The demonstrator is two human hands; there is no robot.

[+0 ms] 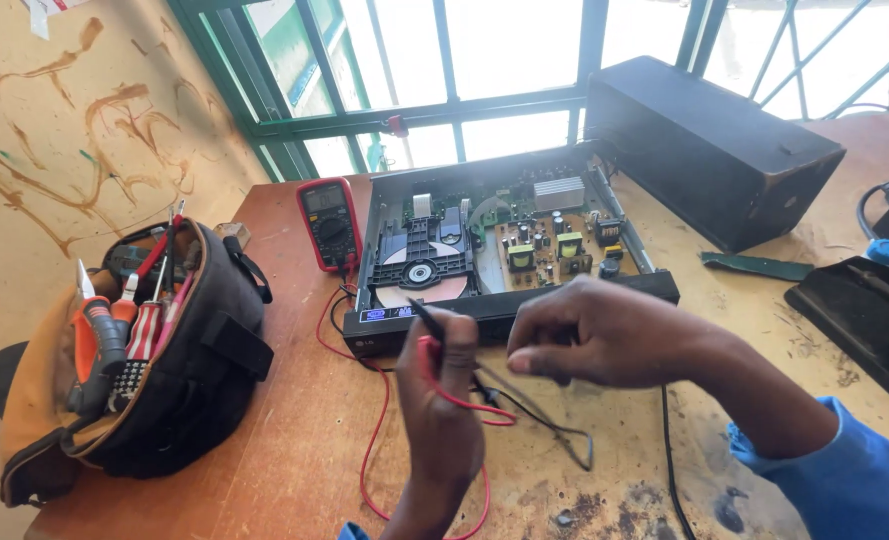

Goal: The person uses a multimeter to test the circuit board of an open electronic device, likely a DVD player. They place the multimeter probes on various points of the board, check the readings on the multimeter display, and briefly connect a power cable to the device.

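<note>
Red-handled slim probe (427, 325), black-tipped, pinched in my left hand (444, 400) fingers. My right hand (589, 335) fingers pinch thin black lead (524, 400) above worn wooden table (294, 440). Opened black disc player (494, 245), circuit boards bare.

At the wooden bench (294, 450), the left hand (442, 400) grips a red probe (430, 335) while the right hand (594, 335) pinches a black lead (534, 410) before an opened disc player (509, 240), multimeter (329, 225) and tool bag (154, 350) alongside.

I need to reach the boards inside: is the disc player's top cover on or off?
Off. The disc player lies open on top, with its disc tray and circuit boards bare to the camera.
</note>
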